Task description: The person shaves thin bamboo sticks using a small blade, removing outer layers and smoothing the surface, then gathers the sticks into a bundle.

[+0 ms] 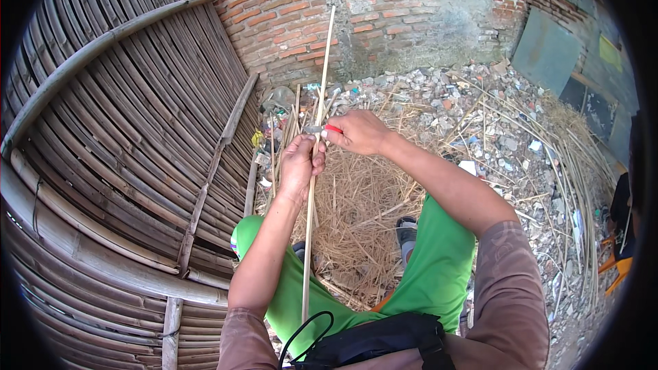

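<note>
A long, pale bamboo strip (309,233) runs from my lap up and away toward the brick wall. My left hand (299,162) is closed around the strip near its middle. In my right hand (360,131) is a small knife with a red handle (334,129), its blade (312,129) lying across the strip just beyond my left fingers. Both hands are close together over the shavings. Part of the knife's handle is hidden inside my right fist.
Bamboo shavings (356,219) cover the ground between my legs. A slatted bamboo wall (137,123) rises at the left, a brick wall (288,20) ahead. Rubble (507,144) and long bamboo strips (562,164) lie at the right. A black waist bag (377,342) rests on my lap.
</note>
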Tool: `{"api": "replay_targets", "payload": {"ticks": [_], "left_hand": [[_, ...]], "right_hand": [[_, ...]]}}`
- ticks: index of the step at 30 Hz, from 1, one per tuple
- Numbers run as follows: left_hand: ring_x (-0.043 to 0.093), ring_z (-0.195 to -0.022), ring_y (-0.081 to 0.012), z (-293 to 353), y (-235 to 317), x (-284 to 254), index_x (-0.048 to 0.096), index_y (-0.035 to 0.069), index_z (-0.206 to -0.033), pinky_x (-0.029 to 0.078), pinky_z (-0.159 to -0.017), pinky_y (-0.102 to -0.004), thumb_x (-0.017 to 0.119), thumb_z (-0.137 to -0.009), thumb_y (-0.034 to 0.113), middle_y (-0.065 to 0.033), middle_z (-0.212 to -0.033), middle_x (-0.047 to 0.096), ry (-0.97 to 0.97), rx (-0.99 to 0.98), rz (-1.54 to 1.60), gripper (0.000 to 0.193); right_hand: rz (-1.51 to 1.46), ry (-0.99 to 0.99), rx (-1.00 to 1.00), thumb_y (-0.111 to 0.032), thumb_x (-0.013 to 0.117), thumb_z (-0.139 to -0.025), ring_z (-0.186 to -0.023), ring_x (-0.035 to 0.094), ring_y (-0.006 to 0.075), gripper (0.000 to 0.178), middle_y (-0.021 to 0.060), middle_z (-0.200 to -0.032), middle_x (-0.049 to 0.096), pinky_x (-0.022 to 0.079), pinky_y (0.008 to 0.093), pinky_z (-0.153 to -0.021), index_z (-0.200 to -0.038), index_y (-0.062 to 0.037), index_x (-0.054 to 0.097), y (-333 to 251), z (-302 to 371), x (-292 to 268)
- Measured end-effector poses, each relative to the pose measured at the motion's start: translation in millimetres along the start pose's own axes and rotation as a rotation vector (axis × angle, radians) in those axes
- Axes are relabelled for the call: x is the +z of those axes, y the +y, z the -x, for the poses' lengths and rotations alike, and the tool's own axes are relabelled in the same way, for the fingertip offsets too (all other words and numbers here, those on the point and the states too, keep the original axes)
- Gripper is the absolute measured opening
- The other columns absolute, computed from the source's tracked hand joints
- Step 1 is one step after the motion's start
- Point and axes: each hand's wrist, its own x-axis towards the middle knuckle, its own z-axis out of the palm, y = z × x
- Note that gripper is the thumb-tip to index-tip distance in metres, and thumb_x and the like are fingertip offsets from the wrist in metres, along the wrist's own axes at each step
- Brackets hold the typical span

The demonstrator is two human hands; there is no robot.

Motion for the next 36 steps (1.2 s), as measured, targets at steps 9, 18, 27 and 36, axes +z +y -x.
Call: {"api": "replay_targets", "payload": {"ticks": [9, 18, 27, 36], "left_hand": [[0.043, -0.053, -0.0077, 4.2, -2.3, 3.8, 0.051, 0.005, -0.102, 0.031, -0.041, -0.0204, 0.047, -0.100, 0.005, -0.0100, -0.083, 0.059, 0.019, -0.001, -0.023, 0.004], [0.042, -0.055, -0.0077, -8.5, -3.7, -4.0, 0.051, 0.003, -0.102, 0.031, -0.041, -0.0203, 0.046, -0.101, 0.007, -0.0096, -0.084, 0.056, -0.012, -0.048, 0.176, 0.006], [0.044, -0.054, -0.0085, 12.1, -4.1, 2.4, 0.053, 0.002, -0.102, 0.033, -0.040, -0.0206, 0.047, -0.102, 0.011, -0.0086, -0.086, 0.058, -0.070, -0.060, 0.057, 0.011], [0.047, -0.053, -0.0101, 7.6, -10.2, 2.2, 0.056, 0.001, -0.106, 0.037, -0.043, -0.0220, 0.045, -0.106, 0.018, -0.0079, -0.085, 0.060, -0.035, -0.048, -0.031, 0.020]], "right_hand": [[0.019, 0.009, -0.050, -0.051, 0.047, -0.098, -0.081, 0.066, 0.0433, 0.045, 0.0212, -0.081, 0.068, 0.051, 0.0545, -0.076, -0.093, -0.0108, 0.067, 0.4, 3.7, -0.1], [0.155, 0.048, 0.000, -0.056, 0.045, -0.099, -0.079, 0.067, 0.0410, 0.049, 0.0194, -0.078, 0.068, 0.051, 0.0540, -0.074, -0.091, -0.0118, 0.066, 8.9, -11.8, -2.3], [0.155, 0.180, 0.246, -0.055, 0.041, -0.101, -0.080, 0.067, 0.0383, 0.050, 0.0190, -0.080, 0.067, 0.052, 0.0532, -0.075, -0.098, -0.0108, 0.065, 69.7, 6.9, -21.8], [0.037, 0.083, -0.013, -0.049, 0.052, -0.095, -0.078, 0.067, 0.0388, 0.040, 0.0186, -0.076, 0.067, 0.050, 0.0526, -0.072, -0.100, -0.0115, 0.065, 15.4, 7.2, 7.3]]}}
